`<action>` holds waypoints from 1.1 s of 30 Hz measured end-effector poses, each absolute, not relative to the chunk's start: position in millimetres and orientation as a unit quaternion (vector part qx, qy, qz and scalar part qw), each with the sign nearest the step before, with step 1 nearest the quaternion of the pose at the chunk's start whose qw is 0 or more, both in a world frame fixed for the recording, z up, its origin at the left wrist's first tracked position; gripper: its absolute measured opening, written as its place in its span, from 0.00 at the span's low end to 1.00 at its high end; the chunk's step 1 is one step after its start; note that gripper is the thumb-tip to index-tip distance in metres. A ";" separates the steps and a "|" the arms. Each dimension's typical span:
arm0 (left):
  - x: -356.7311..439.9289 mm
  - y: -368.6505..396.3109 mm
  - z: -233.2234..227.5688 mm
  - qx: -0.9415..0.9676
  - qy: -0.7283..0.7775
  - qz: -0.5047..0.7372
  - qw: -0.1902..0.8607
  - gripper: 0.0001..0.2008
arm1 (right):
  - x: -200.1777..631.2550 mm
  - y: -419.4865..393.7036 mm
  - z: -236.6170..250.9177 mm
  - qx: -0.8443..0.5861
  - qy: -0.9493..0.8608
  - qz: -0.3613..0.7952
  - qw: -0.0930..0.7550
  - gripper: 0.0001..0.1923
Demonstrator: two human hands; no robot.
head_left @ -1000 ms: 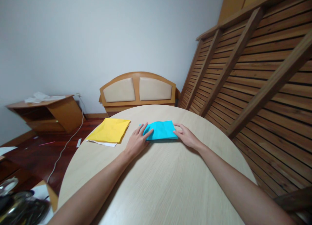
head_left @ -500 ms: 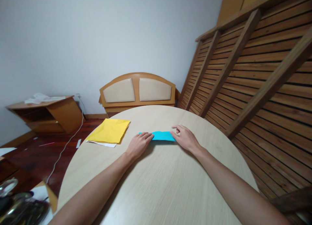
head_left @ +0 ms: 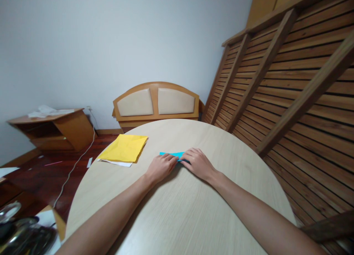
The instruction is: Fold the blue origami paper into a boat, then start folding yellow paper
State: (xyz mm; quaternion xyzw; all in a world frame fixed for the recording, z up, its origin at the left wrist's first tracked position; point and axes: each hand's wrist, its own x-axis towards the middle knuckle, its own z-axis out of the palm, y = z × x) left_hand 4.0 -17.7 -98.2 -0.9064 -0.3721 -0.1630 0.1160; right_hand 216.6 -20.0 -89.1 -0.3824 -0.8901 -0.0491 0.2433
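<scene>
Both hands, left hand (head_left: pixel 162 167) and right hand (head_left: pixel 197 163), press flat on the folded blue paper (head_left: pixel 173 154) on the counter (head_left: pixel 182 210) (yellow paper (head_left: pixel 124 148) nearby, no writing visible).

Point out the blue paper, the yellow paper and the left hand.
blue paper (head_left: pixel 171 154): head view, the visible far edge strip.
yellow paper (head_left: pixel 124 148): head view, middle of the sheet.
left hand (head_left: pixel 160 167): head view, back of the hand.
</scene>
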 end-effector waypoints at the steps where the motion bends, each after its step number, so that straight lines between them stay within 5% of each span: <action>1: 4.2 -17.9 -98.1 -0.907 -0.372 -0.160 0.116 0.12 | 217.0 -19.5 -89.5 -0.382 -0.890 -0.050 0.245 0.08; 33: -9.8 -10.2 -95.9 -0.917 -0.334 -0.161 0.148 0.09 | 223.9 -17.4 -86.9 -0.334 -0.899 -0.104 0.263 0.07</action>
